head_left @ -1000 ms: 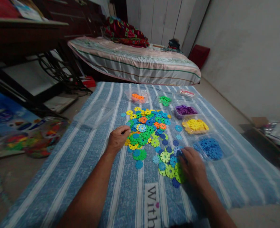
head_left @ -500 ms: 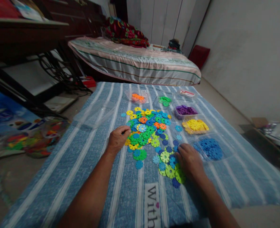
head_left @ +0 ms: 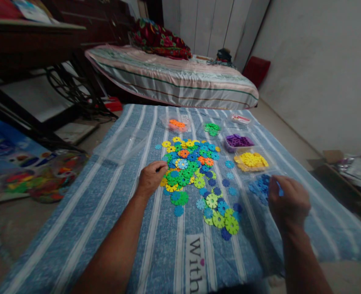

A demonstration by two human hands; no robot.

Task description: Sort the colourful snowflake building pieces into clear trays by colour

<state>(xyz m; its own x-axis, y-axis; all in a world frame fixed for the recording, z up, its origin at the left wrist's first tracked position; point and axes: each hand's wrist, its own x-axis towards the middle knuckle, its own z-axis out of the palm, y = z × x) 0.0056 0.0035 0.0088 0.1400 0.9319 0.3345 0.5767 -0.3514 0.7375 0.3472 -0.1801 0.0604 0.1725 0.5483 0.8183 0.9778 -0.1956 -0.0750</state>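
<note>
My left hand (head_left: 151,176) is closed at the left edge of a mixed pile of flower-shaped plastic discs (head_left: 185,179) in green, yellow, blue and orange; a dark spot shows between thumb and finger, but what it is I cannot make out. Over the tub of blue discs (head_left: 261,188), my right hand (head_left: 289,200) is pinched, with a bit of a blue disc (head_left: 280,190) showing at its fingers. The hand hides much of that tub. Lime-green discs (head_left: 219,219) and loose blue ones lie nearer me, left of the right hand.
Clear tubs hold yellow discs (head_left: 251,161), purple discs (head_left: 239,141), green discs (head_left: 212,129) and orange discs (head_left: 178,125). A transparent lid or box (head_left: 121,147) lies at the left. The striped cloth (head_left: 156,245) covers the table; a bed (head_left: 174,81) stands beyond.
My right hand has moved right, from the lime-green and blue discs to above the blue tub. My left hand stays in nearly the same place.
</note>
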